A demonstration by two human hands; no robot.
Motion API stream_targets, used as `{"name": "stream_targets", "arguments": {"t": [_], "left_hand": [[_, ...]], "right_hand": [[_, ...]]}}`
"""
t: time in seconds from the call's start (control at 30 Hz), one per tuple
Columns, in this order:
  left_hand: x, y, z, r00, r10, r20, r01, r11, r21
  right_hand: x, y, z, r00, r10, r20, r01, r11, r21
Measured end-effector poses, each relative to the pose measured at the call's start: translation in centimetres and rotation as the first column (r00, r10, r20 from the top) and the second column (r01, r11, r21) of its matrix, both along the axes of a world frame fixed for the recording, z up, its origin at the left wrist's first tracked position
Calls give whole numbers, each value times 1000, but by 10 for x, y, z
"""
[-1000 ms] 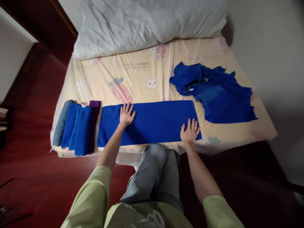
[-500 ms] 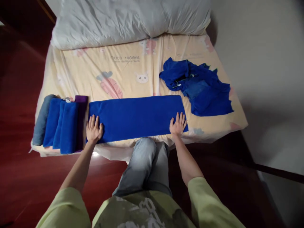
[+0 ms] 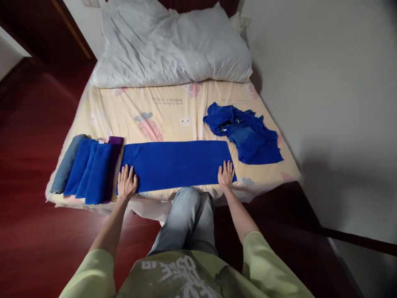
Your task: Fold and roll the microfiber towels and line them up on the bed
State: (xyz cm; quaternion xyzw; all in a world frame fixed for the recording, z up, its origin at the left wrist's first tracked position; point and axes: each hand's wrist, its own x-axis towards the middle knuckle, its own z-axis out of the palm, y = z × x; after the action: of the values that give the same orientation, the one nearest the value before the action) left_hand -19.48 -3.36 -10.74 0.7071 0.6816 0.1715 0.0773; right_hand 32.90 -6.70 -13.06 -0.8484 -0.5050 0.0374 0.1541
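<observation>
A blue towel lies flat as a long strip along the near edge of the bed. On its left end rests my left hand, palm down with the fingers stretched out. My right hand lies flat on the towel's right end, fingers spread. Just left of the towel is a row of rolled or folded towels: a grey-blue one, several blue ones and a purple one. A crumpled heap of blue cloths sits beyond the towel's right end.
The bed has a pale yellow sheet printed with rabbits and carrots. A bulky grey-white quilt lies across its far end. A pale wall stands on the right, and dark red floor shows on the left.
My view has tilted up, so more of the quilt and the wall behind shows. Both hands stay flat on the towel's ends, and the towel looks the same.
</observation>
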Motion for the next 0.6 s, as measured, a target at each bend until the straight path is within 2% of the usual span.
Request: {"name": "stream_targets", "arguments": {"t": [0.27, 0.33, 0.4, 0.47, 0.5, 0.53, 0.6], "left_hand": [[1, 0, -4, 1000, 14, -28, -13, 1000, 14], [1, 2, -5, 999, 14, -42, -15, 1000, -7], [2, 7, 0, 998, 37, -47, -39, 998, -49], [6, 13, 12, 997, 68, -36, -72, 991, -109], [10, 12, 20, 997, 69, -25, -71, 989, -130], [17, 8, 29, 999, 50, -14, -52, 990, -134], [40, -18, 44, 999, -37, 14, 38, 996, -83]], "right_hand": [[7, -13, -11, 994, 19, 108, -15, 999, -36], [4, -12, -9, 996, 16, 92, -12, 999, -44], [1, -9, 0, 999, 8, 32, -6, 998, -66], [0, -5, 17, 994, -8, -107, -1, 997, -83], [0, -3, 28, 971, -36, -237, 20, 997, -71], [-1, -1, 40, 916, -73, -394, 60, 997, -46], [-4, -5, 62, 724, -119, -680, 168, 986, 6]]}}
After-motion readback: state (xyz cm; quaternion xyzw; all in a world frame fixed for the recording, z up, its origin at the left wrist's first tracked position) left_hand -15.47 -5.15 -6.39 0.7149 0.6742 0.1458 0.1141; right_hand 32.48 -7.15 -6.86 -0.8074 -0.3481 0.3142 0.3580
